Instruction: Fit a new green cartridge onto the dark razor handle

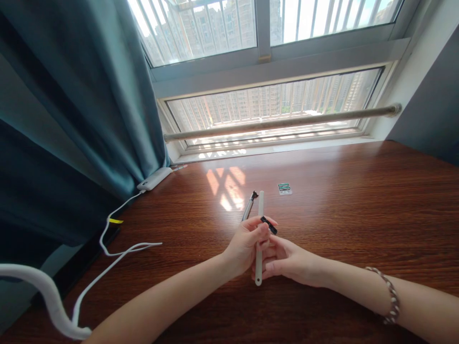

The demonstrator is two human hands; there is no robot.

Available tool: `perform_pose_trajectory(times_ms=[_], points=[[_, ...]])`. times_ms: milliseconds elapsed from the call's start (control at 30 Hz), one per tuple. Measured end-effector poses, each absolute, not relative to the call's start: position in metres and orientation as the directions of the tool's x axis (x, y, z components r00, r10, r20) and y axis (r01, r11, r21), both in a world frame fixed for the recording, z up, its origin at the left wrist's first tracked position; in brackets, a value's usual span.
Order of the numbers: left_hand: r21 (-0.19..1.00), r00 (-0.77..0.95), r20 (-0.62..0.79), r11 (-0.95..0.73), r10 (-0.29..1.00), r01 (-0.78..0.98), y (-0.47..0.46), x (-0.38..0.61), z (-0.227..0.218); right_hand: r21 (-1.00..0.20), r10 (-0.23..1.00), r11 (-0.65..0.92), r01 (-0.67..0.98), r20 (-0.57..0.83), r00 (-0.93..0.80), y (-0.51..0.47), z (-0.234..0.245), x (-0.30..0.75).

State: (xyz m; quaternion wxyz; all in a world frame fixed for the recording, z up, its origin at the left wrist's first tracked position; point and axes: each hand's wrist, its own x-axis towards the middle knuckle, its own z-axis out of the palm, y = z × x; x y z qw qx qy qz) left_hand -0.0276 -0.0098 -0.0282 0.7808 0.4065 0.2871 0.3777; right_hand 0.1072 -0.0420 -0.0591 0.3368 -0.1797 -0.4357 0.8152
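My left hand (249,241) is closed, with thumb and fingers pinching a small black razor cartridge (268,225). Behind it, a silver razor handle (248,208) with a bare black neck points away from me; whether fingers hold its lower end or it lies on the table, I cannot tell. A long pale stick (258,267) with a small hole in its near end runs between both hands. The fingers of my right hand (283,263) wrap around its lower part, touching the left hand. Beyond them, a clear pack of razor cartridges (285,188) lies on the table.
The brown wooden table (358,215) reaches to the window sill. A white power strip (155,179) and its white cable (103,239) lie along the left edge, beside a blue curtain (118,95). A thicker white tube (43,291) curves in at lower left.
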Motion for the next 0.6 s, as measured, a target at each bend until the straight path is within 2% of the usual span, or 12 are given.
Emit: perform_pose_trajectory(times_ms=[133, 200, 267, 367, 467, 600], points=[[0.834, 0.559, -0.147, 0.406, 0.816, -0.374, -0.009, -0.028, -0.029, -0.883, 0.735, -0.303, -0.359, 0.024, -0.678, -0.043, -0.064, 0.106], [0.828, 0.545, -0.153, 0.408, 0.824, -0.385, -0.007, -0.028, -0.03, -0.946, 0.828, -0.111, -0.304, 0.081, -0.555, -0.041, -0.064, 0.108], [0.827, 0.543, -0.163, 0.414, 0.824, -0.38, -0.005, -0.029, -0.031, -0.976, 0.913, 0.136, -0.168, 0.19, -0.362, -0.038, -0.063, 0.113], [0.816, 0.583, -0.206, 0.467, 0.786, -0.341, -0.003, -0.028, -0.032, -0.934, 0.921, 0.355, 0.029, 0.344, -0.182, -0.028, -0.06, 0.123], [0.79, 0.621, -0.262, 0.533, 0.739, -0.302, -0.003, -0.027, -0.032, -0.902, 0.892, 0.427, 0.066, 0.408, -0.197, -0.022, -0.055, 0.13], [0.787, 0.63, -0.275, 0.547, 0.726, -0.287, -0.003, -0.027, -0.032, -0.89, 0.875, 0.45, 0.071, 0.424, -0.233, -0.022, -0.05, 0.131]])
